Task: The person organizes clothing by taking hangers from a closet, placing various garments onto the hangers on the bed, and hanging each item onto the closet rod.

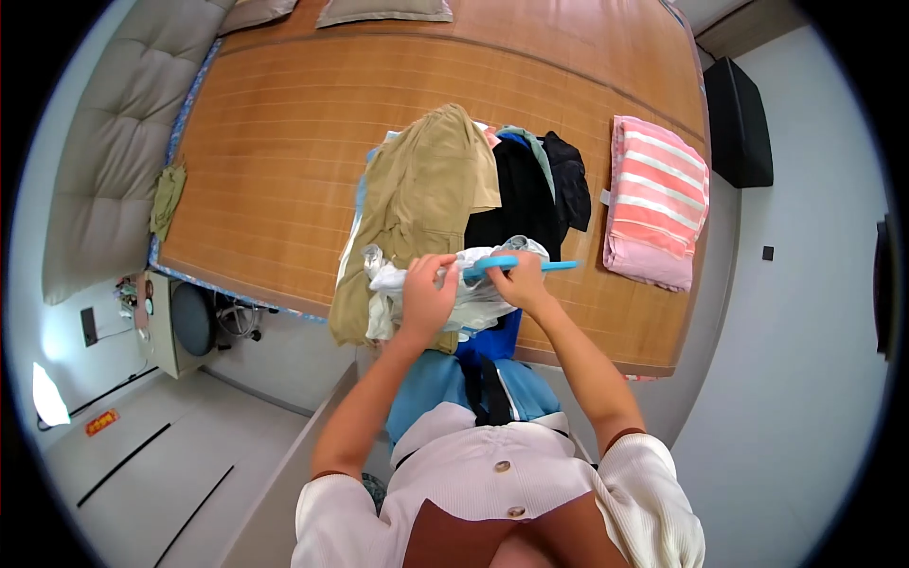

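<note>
A crumpled, see-through plastic bag (473, 314) with white parts lies between my hands, over the near edge of a pile of clothes. My left hand (429, 292) is closed, its fingertips pinched at the bag's upper edge. My right hand (519, 282) is closed around a light-blue, narrow plastic piece (561, 266) that sticks out to the right; its exact kind I cannot make out. Beneath and beyond are khaki trousers (417, 185), a black garment (516, 194) and a dark navy garment (568, 180). Some bright blue cloth (492, 341) hangs at the near edge.
The clothes lie on a bed with a brown slatted mat (275, 142). A folded pink striped blanket (658, 204) is to the right, a black box-like object (739, 123) beyond it. An olive cloth (168, 201) hangs at the left edge, near a round dark stool (193, 319).
</note>
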`<action>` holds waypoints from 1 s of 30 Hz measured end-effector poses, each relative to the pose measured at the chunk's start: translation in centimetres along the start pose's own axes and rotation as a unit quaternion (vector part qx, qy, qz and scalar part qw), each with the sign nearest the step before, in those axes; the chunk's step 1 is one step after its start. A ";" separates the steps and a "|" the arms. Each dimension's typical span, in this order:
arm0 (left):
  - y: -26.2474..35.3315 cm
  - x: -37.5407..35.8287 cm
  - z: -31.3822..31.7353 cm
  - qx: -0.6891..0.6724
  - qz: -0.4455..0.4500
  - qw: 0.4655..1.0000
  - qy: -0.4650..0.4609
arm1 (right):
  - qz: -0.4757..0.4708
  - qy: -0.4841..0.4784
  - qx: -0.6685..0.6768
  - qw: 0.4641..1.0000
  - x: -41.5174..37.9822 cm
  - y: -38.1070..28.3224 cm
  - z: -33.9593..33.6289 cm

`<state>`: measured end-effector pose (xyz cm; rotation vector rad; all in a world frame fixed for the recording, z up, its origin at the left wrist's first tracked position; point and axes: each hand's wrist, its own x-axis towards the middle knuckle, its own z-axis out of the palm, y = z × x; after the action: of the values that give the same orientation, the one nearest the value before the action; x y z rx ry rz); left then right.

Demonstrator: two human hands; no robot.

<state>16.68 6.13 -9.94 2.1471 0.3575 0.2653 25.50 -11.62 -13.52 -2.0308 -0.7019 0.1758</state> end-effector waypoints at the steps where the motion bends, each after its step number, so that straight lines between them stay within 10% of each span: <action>1: 0.4 0.0 -0.4 0.076 0.104 0.991 0.033 | 0.016 -0.003 -0.014 1.000 0.0 0.3 0.6; 7: 1.8 -0.6 -1.1 0.125 0.134 0.979 -0.090 | 0.045 0.011 0.044 0.998 0.9 -2.9 1.1; 16: 2.1 0.6 -1.2 0.130 0.029 0.991 0.023 | -0.028 0.207 -0.033 0.977 0.8 -6.0 0.2; 23: 2.8 0.6 -2.5 0.088 -0.009 0.996 0.012 | 0.133 -0.066 0.256 0.955 -1.7 -5.7 4.0; 30: 1.0 0.2 -5.1 0.048 -0.011 0.996 0.071 | 0.049 -0.251 -0.114 0.960 -2.1 -3.4 1.6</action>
<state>15.36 9.54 -6.21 2.2237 0.4840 0.3952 21.75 -10.29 -11.94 -2.2664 -0.9678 0.7177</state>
